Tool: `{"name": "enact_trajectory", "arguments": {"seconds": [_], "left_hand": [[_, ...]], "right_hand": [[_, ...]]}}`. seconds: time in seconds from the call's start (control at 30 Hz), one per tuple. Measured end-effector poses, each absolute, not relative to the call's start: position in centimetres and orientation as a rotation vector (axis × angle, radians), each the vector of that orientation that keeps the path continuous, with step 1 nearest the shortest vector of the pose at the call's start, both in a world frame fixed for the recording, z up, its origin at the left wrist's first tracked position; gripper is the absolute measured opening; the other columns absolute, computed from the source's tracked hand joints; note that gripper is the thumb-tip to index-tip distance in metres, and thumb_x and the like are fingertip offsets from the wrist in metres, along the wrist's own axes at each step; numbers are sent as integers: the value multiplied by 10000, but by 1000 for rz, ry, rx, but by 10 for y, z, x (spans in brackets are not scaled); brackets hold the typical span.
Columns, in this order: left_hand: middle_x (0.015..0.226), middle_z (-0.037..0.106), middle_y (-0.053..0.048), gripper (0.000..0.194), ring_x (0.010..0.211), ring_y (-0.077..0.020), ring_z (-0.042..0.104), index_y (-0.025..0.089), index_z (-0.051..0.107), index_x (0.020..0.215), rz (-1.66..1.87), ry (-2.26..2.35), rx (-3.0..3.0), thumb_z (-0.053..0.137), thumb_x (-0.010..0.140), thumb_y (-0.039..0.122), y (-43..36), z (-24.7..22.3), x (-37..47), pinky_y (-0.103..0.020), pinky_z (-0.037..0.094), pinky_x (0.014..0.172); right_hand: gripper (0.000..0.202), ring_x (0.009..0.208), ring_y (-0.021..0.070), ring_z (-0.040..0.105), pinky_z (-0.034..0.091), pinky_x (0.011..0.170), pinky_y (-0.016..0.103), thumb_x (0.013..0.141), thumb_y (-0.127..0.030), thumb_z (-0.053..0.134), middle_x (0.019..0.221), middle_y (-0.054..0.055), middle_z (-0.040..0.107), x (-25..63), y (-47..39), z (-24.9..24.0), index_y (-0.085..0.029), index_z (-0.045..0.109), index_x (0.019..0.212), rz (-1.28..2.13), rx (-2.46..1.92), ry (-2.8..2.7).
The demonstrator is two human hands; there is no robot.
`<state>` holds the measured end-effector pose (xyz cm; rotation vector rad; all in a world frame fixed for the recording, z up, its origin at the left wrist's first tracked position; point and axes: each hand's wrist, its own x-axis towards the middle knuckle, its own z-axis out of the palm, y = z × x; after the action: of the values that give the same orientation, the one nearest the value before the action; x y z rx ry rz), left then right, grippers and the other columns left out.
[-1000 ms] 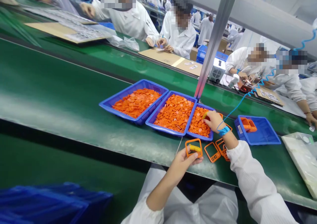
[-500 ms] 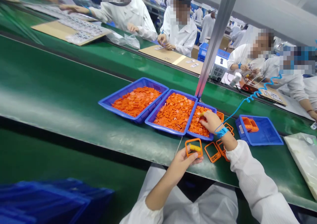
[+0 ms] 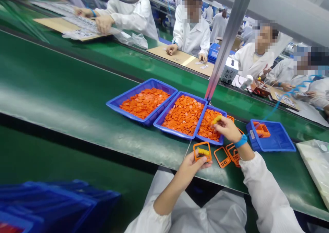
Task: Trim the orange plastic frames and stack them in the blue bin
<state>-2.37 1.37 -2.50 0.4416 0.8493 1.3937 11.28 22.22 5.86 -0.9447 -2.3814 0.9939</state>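
My left hand [image 3: 196, 162] grips an orange plastic frame [image 3: 202, 143] with a large window, held up in front of the bench edge. A yellow finger cover shows through that window. Over the right-hand blue bin [image 3: 216, 142] is my right hand [image 3: 228, 127], thumb and fingers pinched together, a yellow cover on one finger. What it pinches, if anything, is too small to make out. Small flat orange pieces [image 3: 208, 126] fill that bin. Beside my right wrist, which wears a blue strap [image 3: 241, 141], several more orange frames [image 3: 222, 157] lie on the green bench.
Two larger blue bins [image 3: 144, 121] [image 3: 177, 134] of orange pieces stand to the left. At right, a blue bin [image 3: 282, 137] holds orange frames, near a plastic-covered stack [image 3: 315, 164]. A metal post [image 3: 226, 44] rises behind the bins. Co-workers sit across the bench.
My right hand has risen slightly and drawn back a little from the pieces in the right-hand bin. The left hand keeps the orange frame in nearly the same place. The view has shifted slightly.
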Motion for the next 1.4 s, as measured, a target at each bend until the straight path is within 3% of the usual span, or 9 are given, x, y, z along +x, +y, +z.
{"name": "enact_trajectory", "arguments": {"seconds": [0.13,0.33,0.47,0.67,0.8,1.03,1.23,1.4], "left_hand": [[1059,795,-71,449,960,-247,839,174,784,1111,1433,820,387,995,833,458,14,-26,-23,-433,699,996],[1177,840,-120,490,1096,-276,837,164,772,1254,1442,859,443,973,861,376,13,-23,-16,-395,691,1009],[1173,861,-130,455,1101,-277,841,150,804,1221,1480,937,524,949,881,414,10,-18,-7,-370,696,986],[1152,876,-124,378,1064,-280,851,164,852,1160,1540,1083,632,922,889,419,2,-19,6,-379,697,983],[1142,880,-127,355,1050,-299,862,172,871,1140,1590,1191,699,907,892,423,0,-20,17,-391,715,954],[967,887,-97,205,854,-265,875,189,894,1007,1688,1453,878,871,925,374,-3,-20,25,-315,725,770],[936,887,-69,120,827,-229,868,208,899,983,1719,1520,1025,847,930,302,-6,-22,24,-282,706,775],[911,884,-61,119,794,-227,860,211,900,962,1679,1589,1128,841,938,312,-8,-24,21,-283,693,746]], "right_hand": [[154,696,204,737,583,670,322,941,-367,741,860,34,792,146,185,69,-228,696,990,1470,-875,-2110],[95,726,199,695,551,641,297,942,-331,765,806,19,748,167,116,57,-238,761,960,1392,-1002,-2095],[160,697,190,678,571,636,303,970,-395,783,814,22,735,164,79,33,-237,761,976,1319,-1116,-1775],[232,546,145,582,483,473,256,941,-444,833,736,-4,699,147,44,11,-228,752,966,1283,-1143,-1376],[224,573,153,604,529,514,272,941,-431,828,737,-1,703,137,32,7,-230,732,916,1183,-1161,-1276],[214,636,178,654,582,579,296,976,-428,788,774,4,710,134,20,-3,-229,712,949,1201,-1187,-1222],[94,907,240,740,647,761,364,1029,-322,740,1054,92,739,147,17,-4,-238,756,1067,1024,-1119,-1364],[100,962,259,726,655,812,401,1064,-310,714,1076,97,730,162,23,-5,-260,799,1076,919,-1084,-1587]]}}
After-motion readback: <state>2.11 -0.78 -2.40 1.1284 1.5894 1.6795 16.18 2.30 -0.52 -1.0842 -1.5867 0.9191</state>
